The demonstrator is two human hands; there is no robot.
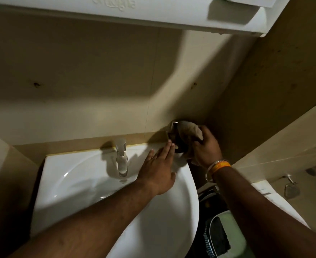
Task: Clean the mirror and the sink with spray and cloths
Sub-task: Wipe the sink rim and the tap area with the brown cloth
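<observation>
While the cloth [189, 130] sits bunched against a dark wall fitting [175, 138] above the sink [116, 198] rim's far right corner, the right hand [206, 148] clenches it to scrub (probably); the left hand [158, 167], flat and empty, braces nearby.

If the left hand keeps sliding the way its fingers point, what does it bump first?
Probably the dark holder at the sink's back corner. The left hand's fingertips look almost against it already.

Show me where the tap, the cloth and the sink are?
tap [121, 159]: head view, on its chrome body.
cloth [189, 130]: head view, on the bunched top.
sink [164, 216]: head view, on the bare right rim.
</observation>
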